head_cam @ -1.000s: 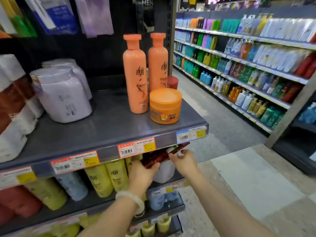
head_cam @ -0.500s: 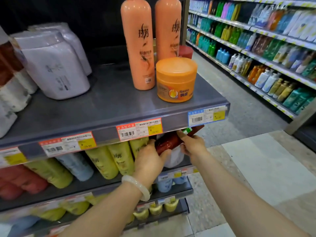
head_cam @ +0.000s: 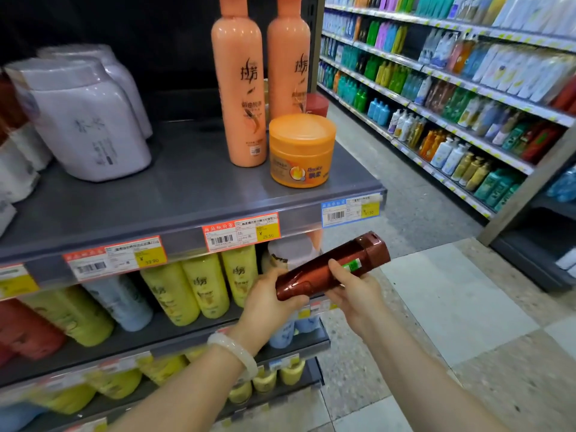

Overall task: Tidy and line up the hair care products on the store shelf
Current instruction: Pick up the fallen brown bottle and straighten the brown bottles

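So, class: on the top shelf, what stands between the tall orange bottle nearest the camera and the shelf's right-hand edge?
In the head view, a squat orange jar stands there, beside the orange bottle.

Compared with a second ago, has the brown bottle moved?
Yes. The brown bottle, held in both hands, has come out from under the shelf edge toward the aisle, and now lies fully clear below the price tags.

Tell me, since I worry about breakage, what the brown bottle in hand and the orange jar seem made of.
The brown bottle, held by the left hand and right hand, looks like glossy plastic: bright highlights streak along its body. The orange jar also looks plastic, semi-gloss, with a softly shiny moulded lid. Neither shows the clear look of glass, though I can't be certain.
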Action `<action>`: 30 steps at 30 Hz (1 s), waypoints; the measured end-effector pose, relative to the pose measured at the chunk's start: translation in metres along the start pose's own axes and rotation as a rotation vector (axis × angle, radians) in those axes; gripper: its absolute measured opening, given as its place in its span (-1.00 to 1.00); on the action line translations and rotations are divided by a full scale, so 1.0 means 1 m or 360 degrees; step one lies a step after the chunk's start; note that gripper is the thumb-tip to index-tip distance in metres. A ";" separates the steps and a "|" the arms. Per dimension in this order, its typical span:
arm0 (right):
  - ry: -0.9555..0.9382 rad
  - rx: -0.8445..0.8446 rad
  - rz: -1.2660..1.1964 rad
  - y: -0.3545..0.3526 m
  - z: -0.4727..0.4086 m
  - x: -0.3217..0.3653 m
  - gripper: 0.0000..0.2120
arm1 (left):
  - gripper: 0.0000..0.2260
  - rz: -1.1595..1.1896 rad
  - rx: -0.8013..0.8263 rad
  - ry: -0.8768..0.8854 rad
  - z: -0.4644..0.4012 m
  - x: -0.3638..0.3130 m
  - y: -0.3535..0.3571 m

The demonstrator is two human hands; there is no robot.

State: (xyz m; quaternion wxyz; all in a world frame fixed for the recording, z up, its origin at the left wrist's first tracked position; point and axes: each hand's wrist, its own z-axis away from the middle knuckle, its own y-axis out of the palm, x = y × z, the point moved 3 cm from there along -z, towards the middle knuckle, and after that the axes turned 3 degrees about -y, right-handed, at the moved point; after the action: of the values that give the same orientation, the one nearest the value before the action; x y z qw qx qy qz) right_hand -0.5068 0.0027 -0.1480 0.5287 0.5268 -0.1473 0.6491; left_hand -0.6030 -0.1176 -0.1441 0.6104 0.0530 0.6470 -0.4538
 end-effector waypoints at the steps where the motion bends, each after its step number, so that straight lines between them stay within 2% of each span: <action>1: -0.0026 -0.0020 0.0002 -0.002 0.007 0.000 -0.75 | -0.52 0.0005 0.0032 0.0009 0.003 0.000 0.000; 5: -0.0186 -0.0124 0.0046 -0.002 0.042 0.003 -0.70 | -0.56 0.0087 0.0174 0.0052 0.025 -0.005 -0.008; 8: -0.0430 -0.0209 0.0111 0.011 0.076 0.015 -0.73 | -0.61 0.0115 0.0243 0.0203 0.051 -0.013 -0.024; 13: -0.0834 -0.0075 0.0356 0.065 0.136 0.030 -0.70 | -0.63 0.0186 0.0155 0.0267 0.097 -0.012 -0.071; 17: -0.1025 0.0298 0.0550 0.141 0.179 0.031 -0.66 | -0.66 0.0228 -0.0152 0.0309 0.127 0.002 -0.138; 21: -0.1155 0.0704 0.0756 0.232 0.224 0.012 -0.62 | -0.69 0.0144 -0.0636 0.0341 0.152 0.037 -0.219; 25: -0.1189 0.0966 0.0799 0.312 0.259 -0.012 -0.62 | -0.71 0.0035 -0.1066 0.0318 0.177 0.066 -0.296; 30: -0.1285 0.1214 0.0898 0.397 0.281 -0.021 -0.59 | -0.62 0.0091 -0.1349 0.0288 0.183 0.077 -0.365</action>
State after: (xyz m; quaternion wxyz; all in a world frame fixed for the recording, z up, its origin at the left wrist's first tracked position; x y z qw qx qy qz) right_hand -0.6949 -0.3772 0.0924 0.0141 0.8231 -0.2269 0.5204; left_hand -0.7142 -0.4867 0.0109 0.5313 -0.1448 0.8254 -0.1243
